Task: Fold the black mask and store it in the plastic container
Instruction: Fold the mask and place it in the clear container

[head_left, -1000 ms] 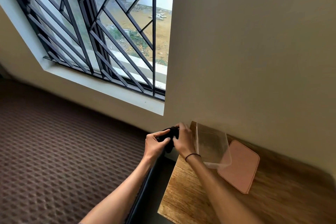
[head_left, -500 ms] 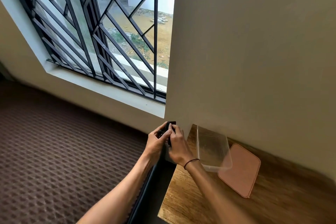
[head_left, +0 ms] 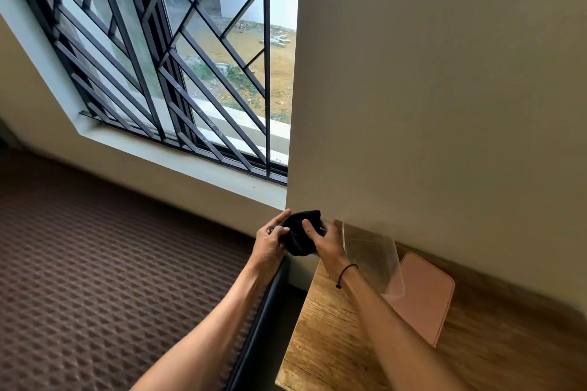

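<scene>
The black mask [head_left: 298, 233] is bunched between both hands, held in the air just left of the table's far corner. My left hand [head_left: 270, 241] grips its left side, thumb on top. My right hand [head_left: 327, 240] pinches its right side, with a black band on the wrist. The clear plastic container [head_left: 371, 255] stands open on the wooden table [head_left: 324, 327], against the wall, just right of my right hand. Its pink lid [head_left: 425, 295] lies flat on the table beside it, partly under the container's near corner.
A beige wall rises right behind the container. A barred window sits up to the left. Brown patterned bedding [head_left: 95, 279] fills the lower left, with a dark gap between it and the table edge.
The mask shows more cloth between the hands than before, when it was a small wad. The hands stay at the same spot near the container's left side. The camera tilted slightly.
</scene>
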